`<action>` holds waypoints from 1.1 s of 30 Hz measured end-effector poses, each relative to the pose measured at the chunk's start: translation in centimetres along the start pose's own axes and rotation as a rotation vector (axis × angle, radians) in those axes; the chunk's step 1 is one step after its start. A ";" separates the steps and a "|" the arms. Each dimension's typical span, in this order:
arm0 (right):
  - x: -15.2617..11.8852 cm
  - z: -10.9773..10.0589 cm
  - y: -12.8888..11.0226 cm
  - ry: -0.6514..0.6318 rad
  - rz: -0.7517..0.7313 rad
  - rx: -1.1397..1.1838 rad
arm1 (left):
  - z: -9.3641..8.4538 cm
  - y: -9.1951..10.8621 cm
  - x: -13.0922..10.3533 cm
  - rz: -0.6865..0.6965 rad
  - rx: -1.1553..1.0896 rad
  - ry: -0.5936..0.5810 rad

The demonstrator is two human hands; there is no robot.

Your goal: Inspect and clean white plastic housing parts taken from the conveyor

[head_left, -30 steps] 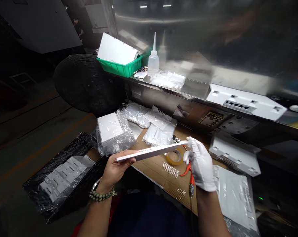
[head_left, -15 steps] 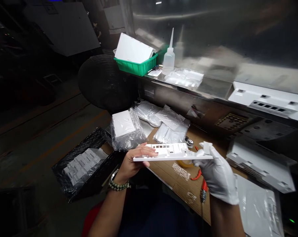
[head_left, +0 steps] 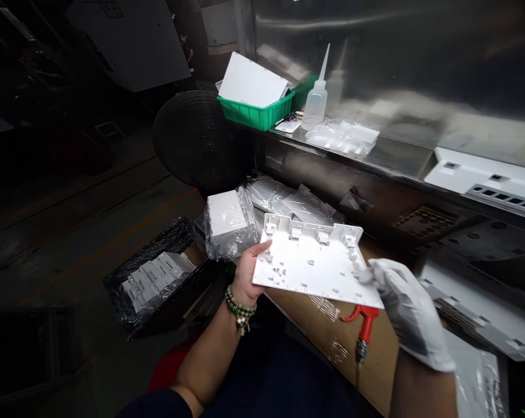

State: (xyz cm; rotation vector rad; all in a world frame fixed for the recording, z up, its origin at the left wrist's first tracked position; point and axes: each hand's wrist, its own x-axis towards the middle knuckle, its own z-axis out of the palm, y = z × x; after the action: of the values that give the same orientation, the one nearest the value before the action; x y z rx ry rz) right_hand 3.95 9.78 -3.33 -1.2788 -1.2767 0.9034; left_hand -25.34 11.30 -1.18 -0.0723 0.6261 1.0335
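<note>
My left hand point(head_left: 249, 268), bare with a beaded bracelet at the wrist, grips a white plastic panel point(head_left: 306, 264) by its left edge, thumb on top. The panel's inner face, with clips and small posts, is turned up toward me. My right hand point(head_left: 408, 305), in a white glove, is closed at the panel's right end, fingertips pinched over its inner face. Whatever those fingertips hold is blurred white on white. Below the panel a red air blow gun point(head_left: 366, 325) lies on the cardboard-covered bench point(head_left: 332, 342).
Bagged white panels point(head_left: 227, 223) lie behind the left hand. A black crate point(head_left: 136, 290) of white parts stands at left. The shelf holds a green basket point(head_left: 256, 113), a squeeze bottle point(head_left: 315, 104) and a white housing point(head_left: 489, 180). Stacked panels point(head_left: 475, 302) stand at right.
The panel has tilted from nearly edge-on so its inner face shows. My left hand has turned with it, and my right fingertips have moved onto the inner face.
</note>
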 end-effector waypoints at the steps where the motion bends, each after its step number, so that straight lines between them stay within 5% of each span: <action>1: 0.3 -0.4 0.1 -0.001 0.000 -0.090 | 0.6 0.1 -0.1 0.026 -0.002 0.001; 4: 0.2 0.0 -0.9 -0.007 -0.121 -0.246 | 2.3 -0.2 -0.3 0.200 0.010 -0.014; 8: -2.1 4.7 -4.5 -0.257 -0.193 -0.207 | 3.7 -1.5 -0.2 0.470 0.081 -0.047; 12: -3.6 9.7 -6.8 -0.334 -0.400 -0.173 | 3.8 -2.6 0.1 0.573 0.155 -0.056; 15: -3.5 10.7 -6.7 -0.336 -0.503 -0.222 | 3.7 -2.7 0.0 0.605 0.171 -0.045; 26: -3.4 10.5 -5.4 -0.344 -0.516 -0.294 | 3.1 -1.7 -1.0 0.615 0.099 -0.034; 33: 0.1 2.6 -1.5 0.241 -0.247 -0.359 | 0.5 1.9 -2.6 0.606 0.007 -0.021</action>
State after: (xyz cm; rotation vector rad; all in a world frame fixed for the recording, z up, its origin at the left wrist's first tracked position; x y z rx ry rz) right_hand 1.17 10.11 -2.19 -1.4175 -1.4032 0.3416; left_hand -27.62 10.48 0.98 0.1442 0.6469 1.6141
